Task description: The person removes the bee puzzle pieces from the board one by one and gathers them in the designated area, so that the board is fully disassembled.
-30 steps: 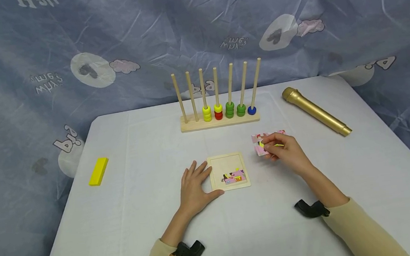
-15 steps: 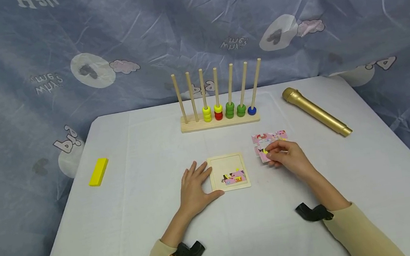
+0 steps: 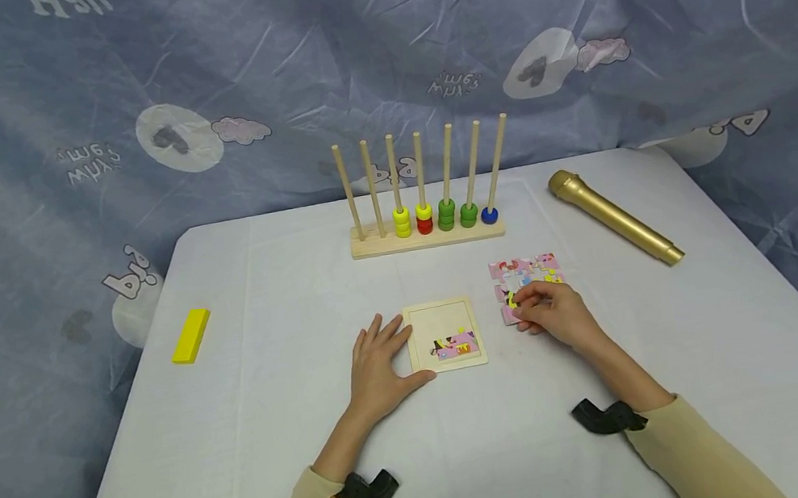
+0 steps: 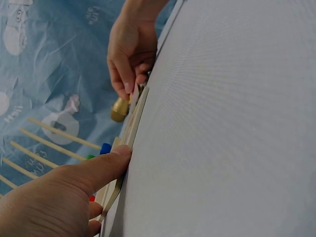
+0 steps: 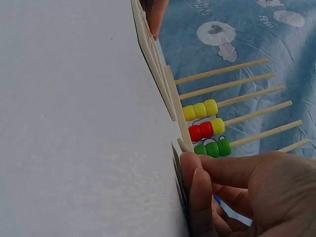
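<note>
My left hand [image 3: 381, 367] lies spread at the left side of a square wooden puzzle tray [image 3: 441, 305], thumb and index finger touching its frame. In the left wrist view the thumb [image 4: 111, 165] reaches onto the tray's edge. Pink, yellow and black puzzle pieces [image 3: 457, 345] fill the lower right part of the tray. To the right, my right hand [image 3: 558, 315] pinches a thin puzzle piece [image 5: 183, 145] between thumb and fingertips. The hand hovers low over a group of pink printed puzzle pieces [image 3: 527, 268] on the table and partly hides them.
A wooden bead rack [image 3: 427, 239] with upright pegs and yellow, red, green and blue beads stands behind the tray. A gold toy microphone [image 3: 615, 216] lies at the back right. On the far left is a yellow block [image 3: 191, 336]. White cloth covers the table [image 3: 287, 293].
My right hand has come slightly nearer, toward the front of the table, uncovering more of the loose pieces. The left hand and the tray have stayed in place.
</note>
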